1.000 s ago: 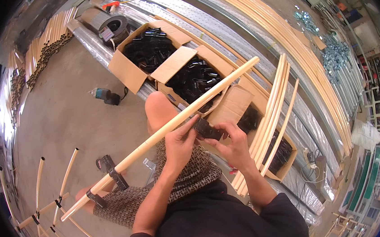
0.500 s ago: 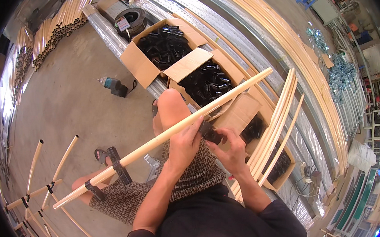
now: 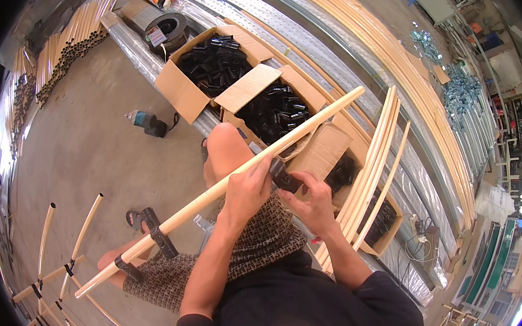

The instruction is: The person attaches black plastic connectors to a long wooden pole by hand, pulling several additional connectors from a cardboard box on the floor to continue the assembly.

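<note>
A long beige pipe lies slantwise across my lap, its far end up to the right. My left hand is closed round the pipe near its middle, fingertips beside a black pipe joint. Pinched in the fingers of my right hand, that joint sits against the near side of the pipe; whether it is seated on it I cannot tell. Farther left, two more black joints are on the pipe: a longer one and a smaller one.
Open cardboard boxes of black joints stand ahead. Loose beige pipes lean at my right. A cordless drill lies on the floor. A pipe frame stands at left, and bundled pipes lie beyond.
The black joint in my right hand has turned and shows more of its length beside the pipe. My hands have stayed nearly in place, while the view has shifted slightly.
</note>
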Action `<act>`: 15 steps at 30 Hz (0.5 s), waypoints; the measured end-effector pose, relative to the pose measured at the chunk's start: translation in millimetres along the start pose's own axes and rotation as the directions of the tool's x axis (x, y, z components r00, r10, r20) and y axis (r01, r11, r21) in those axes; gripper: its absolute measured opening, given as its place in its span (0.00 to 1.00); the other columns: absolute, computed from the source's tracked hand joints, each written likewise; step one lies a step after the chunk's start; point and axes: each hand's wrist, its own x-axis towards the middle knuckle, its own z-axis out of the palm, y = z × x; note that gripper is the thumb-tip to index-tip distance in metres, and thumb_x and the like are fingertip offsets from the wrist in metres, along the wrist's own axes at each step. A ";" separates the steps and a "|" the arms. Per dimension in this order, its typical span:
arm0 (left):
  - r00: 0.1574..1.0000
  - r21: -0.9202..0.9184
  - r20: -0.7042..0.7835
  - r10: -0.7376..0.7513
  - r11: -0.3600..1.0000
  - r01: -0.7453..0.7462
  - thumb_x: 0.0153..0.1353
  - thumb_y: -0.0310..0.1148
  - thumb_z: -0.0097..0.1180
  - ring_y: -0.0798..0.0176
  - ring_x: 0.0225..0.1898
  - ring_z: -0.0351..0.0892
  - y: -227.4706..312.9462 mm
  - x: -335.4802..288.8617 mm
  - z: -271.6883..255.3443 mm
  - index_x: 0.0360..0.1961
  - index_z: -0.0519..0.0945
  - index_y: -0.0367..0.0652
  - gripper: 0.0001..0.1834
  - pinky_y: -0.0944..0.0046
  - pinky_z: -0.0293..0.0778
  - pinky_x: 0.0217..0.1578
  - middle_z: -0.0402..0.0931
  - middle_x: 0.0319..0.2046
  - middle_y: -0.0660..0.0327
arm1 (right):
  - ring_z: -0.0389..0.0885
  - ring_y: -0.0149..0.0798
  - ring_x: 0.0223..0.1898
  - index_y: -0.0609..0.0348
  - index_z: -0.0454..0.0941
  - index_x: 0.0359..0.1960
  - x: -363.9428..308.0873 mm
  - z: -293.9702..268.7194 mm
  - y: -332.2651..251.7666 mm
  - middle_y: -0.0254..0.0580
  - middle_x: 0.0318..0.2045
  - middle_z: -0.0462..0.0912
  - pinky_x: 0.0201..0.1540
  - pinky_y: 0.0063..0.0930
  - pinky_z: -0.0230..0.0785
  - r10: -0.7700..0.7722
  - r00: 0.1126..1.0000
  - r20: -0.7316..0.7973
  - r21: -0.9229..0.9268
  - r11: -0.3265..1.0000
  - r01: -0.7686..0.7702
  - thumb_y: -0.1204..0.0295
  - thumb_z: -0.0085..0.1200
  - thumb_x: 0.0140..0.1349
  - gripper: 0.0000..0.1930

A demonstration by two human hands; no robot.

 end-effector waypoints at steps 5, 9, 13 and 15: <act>0.999 0.015 0.040 -0.014 1.000 0.014 0.57 0.21 0.63 0.48 0.30 0.85 -4.6 5.3 14.2 0.55 0.81 0.38 0.22 0.52 0.79 0.30 0.84 0.32 0.50 | 0.84 0.49 0.40 0.67 0.82 0.49 2.7 -6.2 13.0 0.53 0.43 0.84 0.42 0.36 0.75 -0.023 0.999 -0.023 -0.042 0.999 0.022 0.71 0.72 0.55 0.21; 0.994 0.064 0.091 -0.055 0.997 0.050 0.59 0.24 0.64 0.49 0.33 0.85 -2.5 15.2 23.1 0.55 0.82 0.39 0.21 0.54 0.80 0.33 0.84 0.35 0.51 | 0.84 0.49 0.40 0.66 0.82 0.48 10.6 -18.9 22.3 0.53 0.42 0.85 0.42 0.37 0.75 0.022 0.999 -0.033 -0.083 0.996 -0.025 0.71 0.71 0.55 0.20; 0.999 -0.006 0.004 -0.036 0.999 0.036 0.61 0.27 0.66 0.47 0.40 0.85 3.9 26.8 14.7 0.54 0.84 0.40 0.19 0.52 0.80 0.42 0.85 0.41 0.50 | 0.80 0.37 0.30 0.65 0.85 0.46 32.2 -45.6 63.5 0.45 0.37 0.84 0.34 0.29 0.73 -0.053 0.987 -0.153 -0.200 0.979 0.022 0.72 0.73 0.53 0.19; 0.998 0.006 0.011 -0.066 0.998 0.066 0.63 0.29 0.65 0.45 0.48 0.83 -4.5 21.0 2.1 0.54 0.84 0.39 0.18 0.51 0.77 0.51 0.84 0.47 0.49 | 0.81 0.38 0.30 0.66 0.85 0.46 53.7 -70.1 94.5 0.46 0.36 0.84 0.34 0.31 0.74 -0.061 0.977 -0.206 -0.256 0.967 0.006 0.71 0.73 0.53 0.19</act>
